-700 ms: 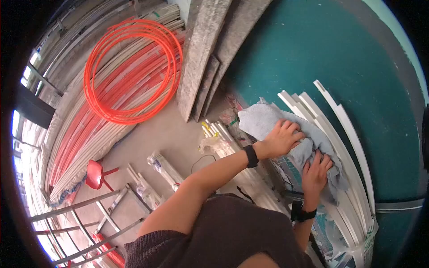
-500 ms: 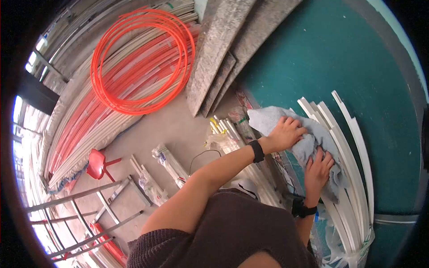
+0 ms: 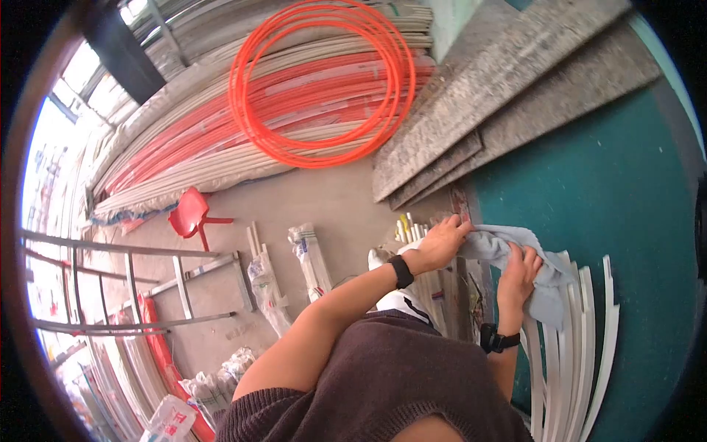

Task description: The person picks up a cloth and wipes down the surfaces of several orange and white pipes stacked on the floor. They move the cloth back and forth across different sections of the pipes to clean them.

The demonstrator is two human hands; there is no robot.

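Note:
A grey-blue cloth [image 3: 549, 298] lies over the upper ends of several long white strips [image 3: 587, 346] at the right. My left hand [image 3: 442, 241] is closed on the cloth's left end, its fingers bent over the edge. Beside it, on the right, my right hand [image 3: 518, 281] holds the cloth with bent fingers, near the strips. Part of the cloth hangs down past my right hand and hides the tops of some strips.
Grey boards [image 3: 508, 96] lean at the upper right by a green surface [image 3: 633, 191]. An orange coil [image 3: 254, 125] rests on long bundles. A red stool [image 3: 190, 214], a metal ladder [image 3: 180, 287] and wrapped strips [image 3: 311, 261] stand or lie at the left.
The view has turned, so the coil and boards appear farther right. My left hand has shifted from the middle of the cloth to its left end. The cloth looks more gathered between my hands.

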